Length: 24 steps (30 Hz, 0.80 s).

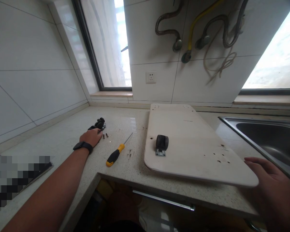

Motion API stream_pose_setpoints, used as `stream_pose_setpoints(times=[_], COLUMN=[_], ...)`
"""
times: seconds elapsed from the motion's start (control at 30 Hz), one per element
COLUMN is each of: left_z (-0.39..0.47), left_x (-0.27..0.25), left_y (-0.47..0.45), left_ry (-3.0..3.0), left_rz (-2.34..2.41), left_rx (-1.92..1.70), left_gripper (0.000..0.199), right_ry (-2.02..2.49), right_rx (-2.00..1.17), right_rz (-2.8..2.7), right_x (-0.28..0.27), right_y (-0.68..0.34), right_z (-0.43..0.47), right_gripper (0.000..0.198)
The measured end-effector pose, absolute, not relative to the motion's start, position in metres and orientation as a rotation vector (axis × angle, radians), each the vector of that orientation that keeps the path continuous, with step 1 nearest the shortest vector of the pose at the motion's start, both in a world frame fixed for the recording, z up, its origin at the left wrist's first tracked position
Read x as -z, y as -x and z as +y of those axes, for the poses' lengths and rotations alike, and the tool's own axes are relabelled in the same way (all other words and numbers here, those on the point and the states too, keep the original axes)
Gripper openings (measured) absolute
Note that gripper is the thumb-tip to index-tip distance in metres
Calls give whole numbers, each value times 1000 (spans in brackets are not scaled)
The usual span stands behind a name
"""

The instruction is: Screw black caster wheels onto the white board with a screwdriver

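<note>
My left hand [93, 137], with a black watch on its wrist, reaches to a small group of black caster wheels [99, 123] with metal plates on the counter. Its fingers are curled at the nearest caster and partly hidden. Two small screws [105, 136] lie just right of the fingers. A yellow and black screwdriver [116, 155] rests nearby, its tip pointing away from me. My right hand [272, 177] holds the right edge of a white board [183, 129] with rounded corners and drilled holes. One caster wheel [161, 145] stands on the board near its left front corner, plate toward me.
The board lies on a speckled counter [132, 122], near its front edge. A steel sink [268, 132] is at the right. On the tiled wall are a socket [150, 77] and hanging hoses [168, 32]. A blurred-out object [14, 180] lies at the left.
</note>
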<state>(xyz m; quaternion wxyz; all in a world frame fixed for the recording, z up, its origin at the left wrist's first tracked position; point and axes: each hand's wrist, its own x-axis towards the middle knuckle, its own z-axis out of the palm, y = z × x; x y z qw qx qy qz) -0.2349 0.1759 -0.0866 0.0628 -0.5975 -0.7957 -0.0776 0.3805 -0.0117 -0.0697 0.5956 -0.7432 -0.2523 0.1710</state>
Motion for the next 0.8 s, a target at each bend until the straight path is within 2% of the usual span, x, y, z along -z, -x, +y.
stream_pose_setpoints(times=[0.2, 0.57, 0.8], left_z=[178, 173, 160], left_x=[88, 88, 75], left_y=[236, 240, 228], left_ry=[1770, 1767, 1828], left_rz=[-2409, -2361, -2241], left_rx=[276, 347, 617], left_gripper=[48, 42, 40], right_ry=[1714, 1710, 1663], right_rx=[-447, -469, -381], right_rz=[-552, -486, -496], right_x=[65, 59, 69], right_y=[-383, -379, -379], right_z=[-12, -11, -10], right_gripper=[5, 14, 11])
